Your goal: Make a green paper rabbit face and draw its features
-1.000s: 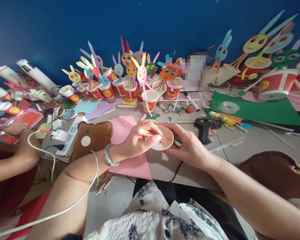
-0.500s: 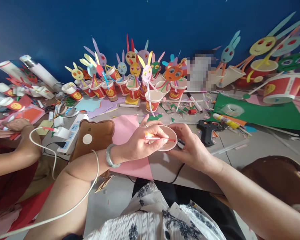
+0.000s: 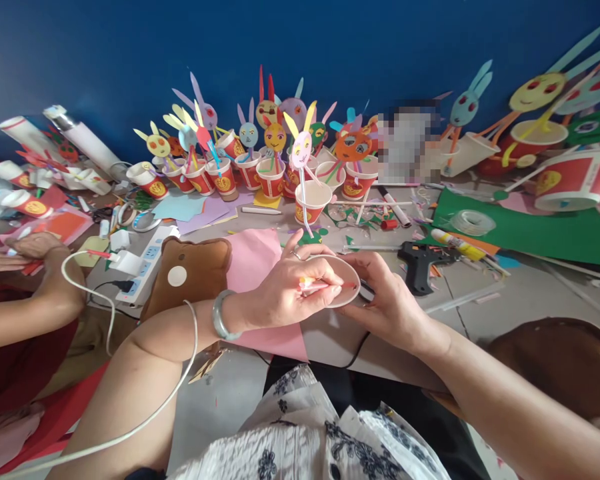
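My right hand (image 3: 393, 297) is closed around the side of a paper cup (image 3: 353, 297), whose pale open mouth tilts up toward me. My left hand (image 3: 290, 287), with a ring and a bangle on the wrist, pinches a thin red-and-white stick (image 3: 307, 285). Its far end reaches inside the cup; whether it touches the wall there I cannot tell. The cup's outer side is mostly hidden by my fingers. Just beyond my hands stands a red paper cup (image 3: 310, 215) with a pink rabbit face (image 3: 301, 150) on a straw.
Several cups with paper animal faces line the blue wall. To the right lie a black glue gun (image 3: 420, 263), a tape roll (image 3: 474, 223) and green paper (image 3: 545, 233). Pink paper (image 3: 253, 257), a brown bag (image 3: 193, 267) and a power strip (image 3: 153, 260) are left, near a co-worker's hands (image 3: 37, 247).
My view has shifted slightly, so most things sit a little to the right. The stick has moved slightly within the cup, and less of its far end shows. Both hands keep their hold.
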`<action>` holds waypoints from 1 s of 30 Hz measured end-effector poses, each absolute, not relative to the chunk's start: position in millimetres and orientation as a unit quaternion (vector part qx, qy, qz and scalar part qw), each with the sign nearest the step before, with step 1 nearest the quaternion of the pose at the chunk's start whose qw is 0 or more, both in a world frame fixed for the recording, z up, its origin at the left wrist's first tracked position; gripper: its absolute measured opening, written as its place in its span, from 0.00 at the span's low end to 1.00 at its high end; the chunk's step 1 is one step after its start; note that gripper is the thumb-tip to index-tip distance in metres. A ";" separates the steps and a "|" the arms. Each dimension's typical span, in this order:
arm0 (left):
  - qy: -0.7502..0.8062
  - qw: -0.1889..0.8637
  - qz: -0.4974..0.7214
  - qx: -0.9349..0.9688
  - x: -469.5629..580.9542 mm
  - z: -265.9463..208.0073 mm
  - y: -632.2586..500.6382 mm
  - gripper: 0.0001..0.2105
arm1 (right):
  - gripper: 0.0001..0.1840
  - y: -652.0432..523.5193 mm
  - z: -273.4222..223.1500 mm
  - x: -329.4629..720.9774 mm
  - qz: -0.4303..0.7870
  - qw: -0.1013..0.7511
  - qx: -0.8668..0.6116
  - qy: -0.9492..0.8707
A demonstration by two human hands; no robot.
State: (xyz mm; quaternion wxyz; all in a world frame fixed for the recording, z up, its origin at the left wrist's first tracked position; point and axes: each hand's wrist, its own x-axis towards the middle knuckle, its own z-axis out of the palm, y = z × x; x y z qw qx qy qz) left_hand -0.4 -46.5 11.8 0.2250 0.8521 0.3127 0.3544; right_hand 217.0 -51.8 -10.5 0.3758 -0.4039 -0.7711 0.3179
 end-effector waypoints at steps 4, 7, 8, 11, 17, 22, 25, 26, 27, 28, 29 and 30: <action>0.317 0.238 0.398 0.827 -1.9 10.6 -41.8 0.04 | 0.27 -51.6 -4.0 219.4 0.372 0.403 -0.409 -0.730; 0.344 0.261 0.400 0.808 -2.3 8.4 -37.2 0.05 | 0.21 -51.4 1.1 221.7 0.428 0.430 -0.415 -0.678; 0.345 0.262 0.402 0.807 -2.0 6.7 -36.0 0.06 | 0.19 -51.4 2.5 222.0 0.443 0.438 -0.418 -0.661; 0.327 0.237 0.424 0.811 0.3 0.4 -34.9 0.06 | 0.16 -51.3 5.4 222.1 0.466 0.446 -0.434 -0.629; 0.301 0.220 0.426 0.824 2.6 -4.3 -38.4 0.04 | 0.15 -49.8 5.9 223.0 0.421 0.394 -0.500 -0.647; 0.320 0.212 0.418 0.824 2.9 -7.6 -36.3 0.04 | 0.10 -48.0 1.9 223.7 0.407 0.384 -0.512 -0.652; 0.325 0.204 0.419 0.823 3.9 -10.1 -34.7 0.05 | 0.10 -46.5 -0.1 222.5 0.415 0.382 -0.524 -0.638; 0.325 0.201 0.419 0.823 4.2 -10.4 -34.6 0.06 | 0.10 -46.0 -0.4 222.0 0.415 0.381 -0.529 -0.635; 0.327 0.200 0.418 0.824 4.5 -10.4 -34.6 0.06 | 0.09 -45.6 -0.6 221.6 0.412 0.379 -0.533 -0.634; 0.328 0.200 0.415 0.825 4.8 -10.2 -34.9 0.06 | 0.09 -45.3 -0.6 221.4 0.408 0.378 -0.535 -0.636; 0.330 0.199 0.411 0.826 4.9 -9.7 -35.2 0.06 | 0.09 -45.0 -0.5 221.2 0.402 0.376 -0.537 -0.639; 0.330 0.197 0.407 0.829 5.0 -9.0 -35.6 0.06 | 0.08 -44.9 -0.4 221.1 0.398 0.375 -0.537 -0.643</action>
